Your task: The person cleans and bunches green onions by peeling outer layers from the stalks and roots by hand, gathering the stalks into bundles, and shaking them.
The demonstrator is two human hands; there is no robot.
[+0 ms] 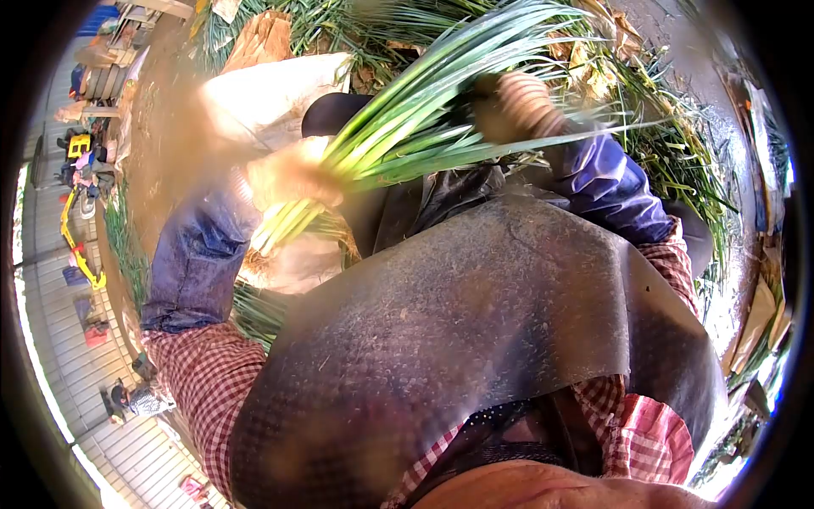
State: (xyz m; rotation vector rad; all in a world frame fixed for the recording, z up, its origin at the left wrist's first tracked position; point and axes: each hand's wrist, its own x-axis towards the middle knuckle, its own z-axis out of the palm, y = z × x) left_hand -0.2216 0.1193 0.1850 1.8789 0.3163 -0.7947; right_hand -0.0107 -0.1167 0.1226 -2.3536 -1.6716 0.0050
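My left hand, in a pale glove and slightly blurred, is wrapped round a bunch of spring onions near its pale lower ends. The long green leaves fan out up and to the right across my front. My right hand, in a brownish glove with a ribbed cuff, is among the leaves on the right side of the bunch. Leaves and shadow hide its fingers, so I cannot tell how it grips. Below my left hand, the bunch's cut ends hang over a pale sack or paper.
A dark, dusty apron covers my lap. Heaps of loose green leaves lie ahead and to the right, mixed with brown paper scraps. A large pale sack is at front left. Farther left, a person is near a slatted wall.
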